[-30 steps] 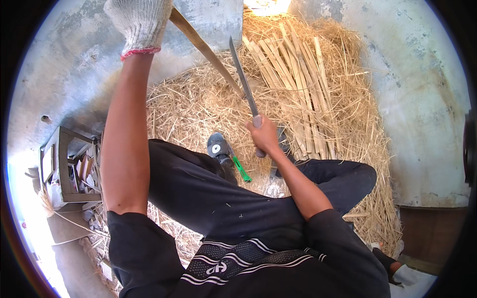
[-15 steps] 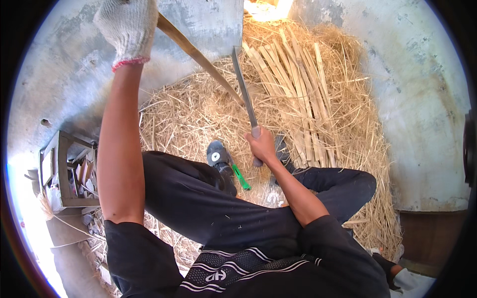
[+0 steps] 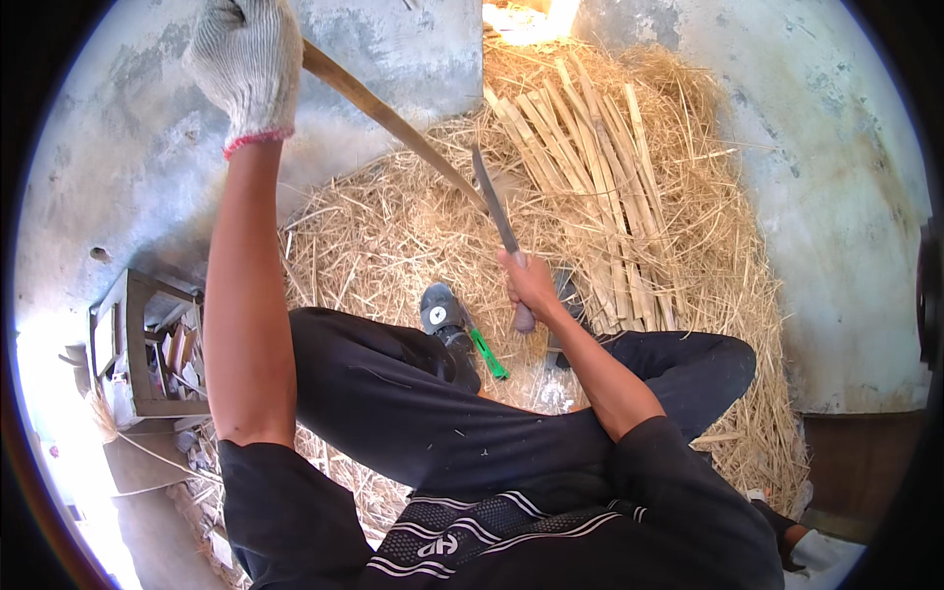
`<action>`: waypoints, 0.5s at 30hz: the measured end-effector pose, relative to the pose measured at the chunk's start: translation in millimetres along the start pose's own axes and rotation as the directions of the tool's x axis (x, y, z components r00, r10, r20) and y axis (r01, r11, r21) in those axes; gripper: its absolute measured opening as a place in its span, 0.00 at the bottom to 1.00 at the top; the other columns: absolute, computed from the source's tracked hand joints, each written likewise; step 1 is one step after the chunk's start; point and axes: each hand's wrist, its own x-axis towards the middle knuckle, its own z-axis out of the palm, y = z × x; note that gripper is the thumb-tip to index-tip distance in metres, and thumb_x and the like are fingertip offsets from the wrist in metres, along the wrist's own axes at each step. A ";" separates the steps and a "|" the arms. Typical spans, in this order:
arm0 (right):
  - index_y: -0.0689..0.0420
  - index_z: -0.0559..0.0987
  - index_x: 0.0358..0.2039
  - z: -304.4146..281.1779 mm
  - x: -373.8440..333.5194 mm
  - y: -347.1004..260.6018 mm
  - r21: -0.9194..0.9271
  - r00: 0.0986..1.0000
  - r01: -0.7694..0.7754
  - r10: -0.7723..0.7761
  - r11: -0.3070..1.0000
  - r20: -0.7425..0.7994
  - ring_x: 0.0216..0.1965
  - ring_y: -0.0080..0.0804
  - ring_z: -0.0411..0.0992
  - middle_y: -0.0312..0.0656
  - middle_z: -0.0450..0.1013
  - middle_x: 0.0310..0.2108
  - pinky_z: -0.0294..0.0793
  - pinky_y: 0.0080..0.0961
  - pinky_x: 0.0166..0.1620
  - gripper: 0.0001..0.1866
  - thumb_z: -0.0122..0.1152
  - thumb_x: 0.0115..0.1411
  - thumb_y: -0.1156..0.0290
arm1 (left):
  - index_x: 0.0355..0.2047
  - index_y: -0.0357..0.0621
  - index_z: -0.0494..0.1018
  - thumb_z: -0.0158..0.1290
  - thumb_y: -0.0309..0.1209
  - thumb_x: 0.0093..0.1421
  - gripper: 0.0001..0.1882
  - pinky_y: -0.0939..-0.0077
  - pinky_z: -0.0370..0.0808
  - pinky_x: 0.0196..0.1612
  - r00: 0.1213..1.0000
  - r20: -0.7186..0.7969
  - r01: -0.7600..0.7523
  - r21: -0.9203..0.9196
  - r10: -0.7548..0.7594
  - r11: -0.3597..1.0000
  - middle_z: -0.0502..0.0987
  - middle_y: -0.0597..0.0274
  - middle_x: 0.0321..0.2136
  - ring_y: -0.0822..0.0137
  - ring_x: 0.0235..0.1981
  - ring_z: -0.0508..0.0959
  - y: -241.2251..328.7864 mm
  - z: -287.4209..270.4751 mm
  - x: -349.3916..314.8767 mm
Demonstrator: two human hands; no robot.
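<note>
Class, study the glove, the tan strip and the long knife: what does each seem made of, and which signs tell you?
Glove: knitted yarn, perhaps cotton; matt off-white with visible ribbing.
Tan strip: probably bamboo or wood, from its colour and long, slender shape; fairly smooth.
Knife blade: likely steel, from its thin, grey, dull-metallic look.
Knife handle: matt grey-brown; wood or plastic, unclear.

You have blotchy grey walls flanking a floor littered with straw; bright light between them at its far edge. Open-framed stand, cluttered inside, near your floor's left edge.
</note>
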 end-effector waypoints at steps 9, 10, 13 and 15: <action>0.65 0.76 0.34 0.0 12.8 60.0 -0.715 0.930 0.087 -0.314 0.694 -0.191 0.37 0.64 0.76 0.62 0.77 0.28 0.74 0.52 0.40 0.26 0.52 0.64 0.49 | 0.23 0.43 0.67 0.47 0.35 0.71 0.17 0.81 0.61 0.26 0.991 0.031 -0.127 -0.053 0.129 0.990 0.62 0.75 0.19 0.81 0.23 0.61 -10.6 0.6 1.9; 0.66 0.76 0.34 -4.2 18.0 61.0 -0.689 0.942 0.083 -0.282 0.720 -0.181 0.38 0.64 0.76 0.62 0.76 0.28 0.74 0.52 0.40 0.27 0.52 0.64 0.49 | 0.23 0.43 0.67 0.47 0.35 0.71 0.17 0.82 0.61 0.26 0.990 0.049 -0.126 -0.053 0.129 0.991 0.62 0.75 0.19 0.81 0.23 0.61 -6.8 -0.3 -0.5; 0.67 0.77 0.33 -16.0 9.7 43.6 -0.586 0.968 0.109 -0.219 0.803 -0.121 0.37 0.64 0.75 0.63 0.76 0.28 0.73 0.52 0.40 0.29 0.53 0.63 0.46 | 0.22 0.43 0.66 0.46 0.38 0.71 0.20 0.81 0.61 0.26 0.920 -0.018 -0.391 -0.001 0.391 0.921 0.63 0.74 0.19 0.81 0.22 0.61 13.8 5.2 6.9; 0.67 0.77 0.31 -25.2 0.9 13.1 -0.542 0.957 0.139 -0.253 0.829 -0.142 0.36 0.64 0.75 0.63 0.76 0.29 0.73 0.50 0.41 0.31 0.53 0.63 0.45 | 0.22 0.43 0.66 0.46 0.39 0.71 0.20 0.81 0.61 0.25 0.880 0.001 -0.474 0.060 0.475 0.878 0.64 0.73 0.19 0.80 0.22 0.61 45.7 1.8 19.7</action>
